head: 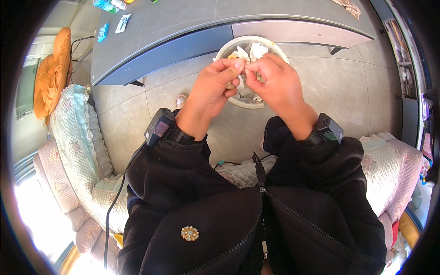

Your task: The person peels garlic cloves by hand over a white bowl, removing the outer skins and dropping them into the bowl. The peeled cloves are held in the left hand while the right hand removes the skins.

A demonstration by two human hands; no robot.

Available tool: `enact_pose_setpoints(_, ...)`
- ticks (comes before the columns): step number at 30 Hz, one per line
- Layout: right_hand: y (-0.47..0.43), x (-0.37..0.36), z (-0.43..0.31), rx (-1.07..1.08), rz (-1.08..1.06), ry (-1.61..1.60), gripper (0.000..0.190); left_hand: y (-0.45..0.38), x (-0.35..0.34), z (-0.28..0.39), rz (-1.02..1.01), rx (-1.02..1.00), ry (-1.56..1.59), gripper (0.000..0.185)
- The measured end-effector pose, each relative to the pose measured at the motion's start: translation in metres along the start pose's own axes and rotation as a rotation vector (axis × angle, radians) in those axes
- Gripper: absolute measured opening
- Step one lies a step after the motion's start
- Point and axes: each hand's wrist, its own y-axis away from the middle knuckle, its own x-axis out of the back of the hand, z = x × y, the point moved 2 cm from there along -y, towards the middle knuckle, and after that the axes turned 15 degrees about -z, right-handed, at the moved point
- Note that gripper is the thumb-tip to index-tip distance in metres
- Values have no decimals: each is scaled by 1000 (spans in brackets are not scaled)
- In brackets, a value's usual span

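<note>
My left hand point(216, 86) and my right hand point(278, 77) meet at the fingertips above a round waste bin point(221, 51) on the floor. A small tan item point(229, 86), too hidden to name, sits in the curled lower fingers of my left hand. Its thumb and forefinger are pinched together. My right thumb and forefinger touch the left fingertips; whatever is between them is too small to make out. Below the hands, the bin holds crumpled white tissue point(258, 51) and other scraps, with what looks like a clear plastic liner.
A grey-topped table point(178, 20) with drawer fronts stands beyond the bin. On it lie a blue item point(103, 32), a small packet point(122, 23) and bottles point(106, 5). Quilted sofa covers point(74, 130) flank me. A black cable point(115, 202) runs from my left wrist device point(160, 127).
</note>
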Motion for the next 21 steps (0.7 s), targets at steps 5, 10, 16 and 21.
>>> enact_pose_setpoints(5, -2, 3, 5, -60, 29, -65, 11, 1, -8, 3, -13, 0, -20, 21)
enact_pose_setpoints(10, -6, 12, 8, -145, -4, -200, 14, 2, -6, 8, -56, 32, 9, 21)
enact_pose_setpoints(16, -4, 12, 0, -131, -67, -187, 14, 2, -4, 6, 14, -12, -6, 21)
enact_pose_setpoints(21, -3, 8, -2, -19, 12, -82, 13, 2, -6, 6, 47, -19, -63, 24)
